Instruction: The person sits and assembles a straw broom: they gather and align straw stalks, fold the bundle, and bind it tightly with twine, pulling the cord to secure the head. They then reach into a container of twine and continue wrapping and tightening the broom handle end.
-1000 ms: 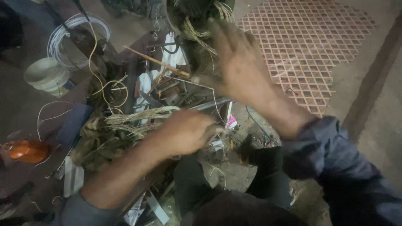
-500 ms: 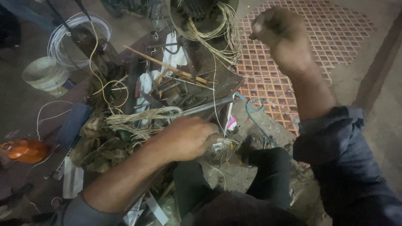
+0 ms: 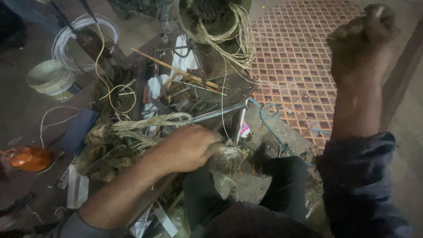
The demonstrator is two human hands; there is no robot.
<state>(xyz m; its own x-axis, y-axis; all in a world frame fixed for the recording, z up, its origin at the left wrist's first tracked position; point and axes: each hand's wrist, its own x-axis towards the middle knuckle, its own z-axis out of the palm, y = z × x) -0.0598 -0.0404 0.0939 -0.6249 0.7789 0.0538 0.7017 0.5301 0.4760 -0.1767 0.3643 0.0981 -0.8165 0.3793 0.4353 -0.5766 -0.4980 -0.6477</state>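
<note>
Right hand (image 3: 361, 39) fisted, fingers pressed together, now raised higher over the tiled floor (image 3: 304, 57) than half a second ago, apparently drawing wire (image 3: 224, 101) taut. Left hand (image 3: 189, 147) stays clenched on the coil (image 3: 227, 158) at the bench (image 3: 233, 88) edge.

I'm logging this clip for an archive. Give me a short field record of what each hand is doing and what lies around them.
left hand: closed on a tangled bundle of pale thin wire, low at the workbench edge
right hand: raised fist over the red patterned floor tiles; whether it grips anything cannot be told
workbench: cluttered with tools and wire scraps
further left: white plastic bucket, orange rounded object, white cable coil
</note>
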